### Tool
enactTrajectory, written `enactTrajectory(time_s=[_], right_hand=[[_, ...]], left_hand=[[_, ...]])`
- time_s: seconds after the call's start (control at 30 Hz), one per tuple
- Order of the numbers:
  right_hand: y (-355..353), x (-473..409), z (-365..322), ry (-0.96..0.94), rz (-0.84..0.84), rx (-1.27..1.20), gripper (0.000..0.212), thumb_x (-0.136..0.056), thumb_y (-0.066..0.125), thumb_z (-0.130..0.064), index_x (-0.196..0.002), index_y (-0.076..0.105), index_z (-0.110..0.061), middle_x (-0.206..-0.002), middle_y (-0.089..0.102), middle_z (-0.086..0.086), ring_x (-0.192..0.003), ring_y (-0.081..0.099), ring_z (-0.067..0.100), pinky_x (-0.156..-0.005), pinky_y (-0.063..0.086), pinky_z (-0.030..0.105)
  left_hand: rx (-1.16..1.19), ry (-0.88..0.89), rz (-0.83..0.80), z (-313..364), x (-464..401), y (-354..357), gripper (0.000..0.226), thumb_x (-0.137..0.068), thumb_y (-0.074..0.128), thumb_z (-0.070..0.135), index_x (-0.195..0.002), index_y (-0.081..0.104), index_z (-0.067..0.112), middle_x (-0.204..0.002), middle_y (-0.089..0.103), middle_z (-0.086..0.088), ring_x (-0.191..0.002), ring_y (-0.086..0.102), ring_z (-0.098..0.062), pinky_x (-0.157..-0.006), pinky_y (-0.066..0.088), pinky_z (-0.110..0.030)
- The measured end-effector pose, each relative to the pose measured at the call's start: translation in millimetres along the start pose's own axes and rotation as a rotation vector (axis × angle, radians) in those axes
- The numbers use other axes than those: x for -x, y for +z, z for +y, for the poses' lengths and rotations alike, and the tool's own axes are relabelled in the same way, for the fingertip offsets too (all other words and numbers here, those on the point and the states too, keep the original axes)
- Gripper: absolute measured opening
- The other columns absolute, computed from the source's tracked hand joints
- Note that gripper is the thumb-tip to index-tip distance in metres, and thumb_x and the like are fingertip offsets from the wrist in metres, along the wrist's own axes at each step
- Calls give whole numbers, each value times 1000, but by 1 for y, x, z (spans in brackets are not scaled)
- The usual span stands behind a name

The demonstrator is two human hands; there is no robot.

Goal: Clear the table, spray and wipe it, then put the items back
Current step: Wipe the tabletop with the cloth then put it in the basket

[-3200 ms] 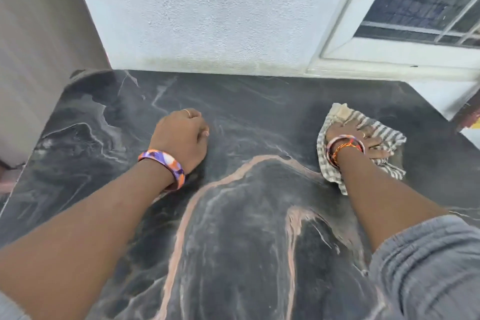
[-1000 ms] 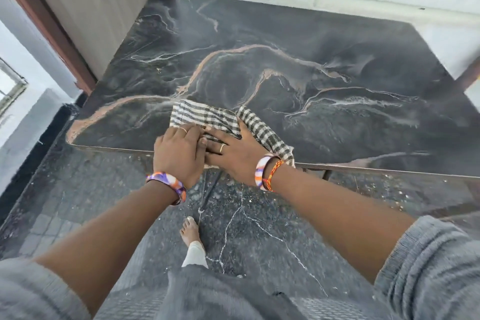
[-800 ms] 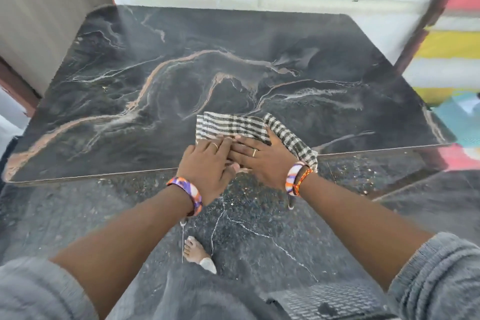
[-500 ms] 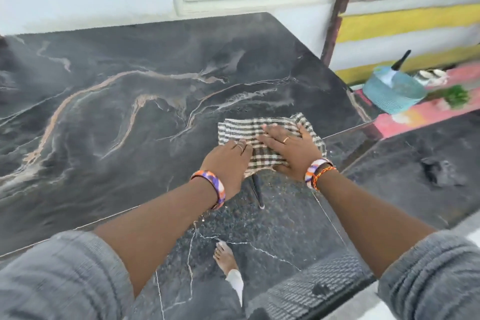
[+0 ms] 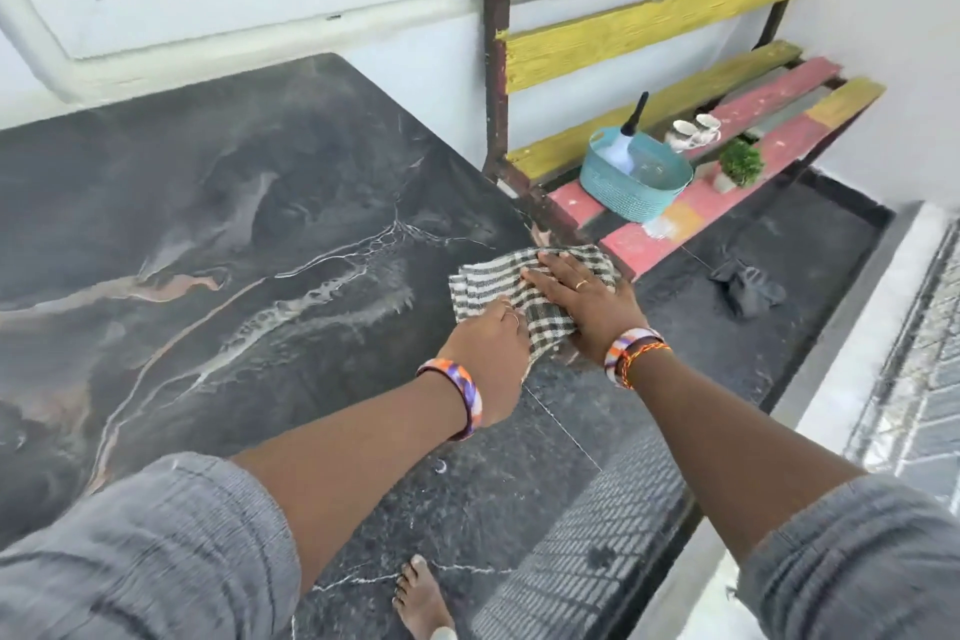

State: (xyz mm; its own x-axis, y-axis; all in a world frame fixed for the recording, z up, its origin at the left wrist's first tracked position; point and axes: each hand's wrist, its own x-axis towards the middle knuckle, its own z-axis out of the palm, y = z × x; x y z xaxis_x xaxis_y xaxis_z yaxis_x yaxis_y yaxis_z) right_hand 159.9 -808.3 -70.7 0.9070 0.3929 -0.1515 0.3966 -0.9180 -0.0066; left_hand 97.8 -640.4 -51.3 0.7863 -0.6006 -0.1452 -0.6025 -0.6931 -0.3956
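Cloth (image 5: 511,283) at table (image 5: 208,203) corner, right hand (image 5: 582,299) flat on it

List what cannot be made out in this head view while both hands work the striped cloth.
- Left hand fingertips: hidden under the grey-and-white striped cloth.
- Dark marble table: cut off at the left edge.
- Teal woven basket contents: wall hides all but a black-topped bottle.
- Right hand palm: faces down, unseen.

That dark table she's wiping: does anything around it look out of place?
Mostly no. One oddity: a crumpled dark cloth lies on the floor beside the painted bench. The checked cloth hangs partly over the table corner.
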Motion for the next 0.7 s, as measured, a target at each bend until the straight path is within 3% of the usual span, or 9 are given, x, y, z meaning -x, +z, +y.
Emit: enactTrajectory(time_s=[0.1,0.17,0.23,0.33,0.4,0.5,0.6,0.63,0.7], right_hand=[[1,-4,26,88,1,-163,97,-79,42,18,-145,9,-46,-158,3,-14,-145,15,18,-105,38,51],[-1,-5,43,178,-11,-242,91,-80,38,15,-145,14,-44,-153,27,0,-133,41,26,-99,46,46],[-7,-6,57,317,21,-246,75,-82,36,7,-142,30,-38,-135,53,12,-116,57,31,-91,50,43],[-32,-11,71,471,128,-163,58,-83,42,2,-126,53,-35,-121,63,9,-108,61,31,-86,51,41],[-58,-18,75,383,233,-196,50,-79,52,0,-118,61,-31,-120,64,4,-111,59,28,-89,51,40],[-102,-26,74,119,431,-291,46,-78,54,6,-113,67,-21,-120,65,6,-114,58,28,-92,49,44],[-136,-35,69,-43,531,-261,49,-77,55,8,-117,65,-19,-129,58,11,-121,54,27,-96,47,43],[-144,-39,68,-45,559,-278,57,-75,50,11,-121,63,-21,-132,55,11,-123,52,27,-97,46,42],[-157,-43,67,-47,623,-363,71,-68,40,13,-128,56,-21,-135,52,12,-126,49,28,-98,46,42]], left_hand=[[-15,64,13,-2,-35,-6,55,-93,35,33,-132,37,-6,-132,48,-25,-120,46,-33,-103,27,-35],[46,82,23,-6,-54,-10,60,-94,33,38,-135,33,-6,-137,44,-25,-126,41,-33,-105,26,-36],[240,85,27,-12,-65,-11,63,-94,32,40,-138,26,-4,-143,37,-22,-133,33,-31,-108,20,-35],[823,28,-12,-27,-78,-15,57,-92,44,32,-140,30,5,-145,38,-15,-134,34,-27,-108,17,-27],[1192,-114,26,-40,-86,-23,51,-89,53,28,-135,41,8,-140,47,-12,-127,47,-25,-106,34,-29],[1453,-368,201,-65,-108,-40,54,-83,63,33,-129,47,10,-131,54,-14,-111,59,-28,-92,48,-28],[1682,-421,163,-99,-123,-60,40,-77,65,46,-98,61,12,-97,63,-17,-69,57,-16,-63,43,-20],[1702,-414,125,-109,-125,-65,36,-74,66,50,-82,61,16,-86,60,-13,-65,50,-14,-63,38,-23],[1818,-406,105,-123,-125,-73,36,-65,69,55,-77,65,21,-101,62,-7,-82,54,-14,-66,39,-24]])
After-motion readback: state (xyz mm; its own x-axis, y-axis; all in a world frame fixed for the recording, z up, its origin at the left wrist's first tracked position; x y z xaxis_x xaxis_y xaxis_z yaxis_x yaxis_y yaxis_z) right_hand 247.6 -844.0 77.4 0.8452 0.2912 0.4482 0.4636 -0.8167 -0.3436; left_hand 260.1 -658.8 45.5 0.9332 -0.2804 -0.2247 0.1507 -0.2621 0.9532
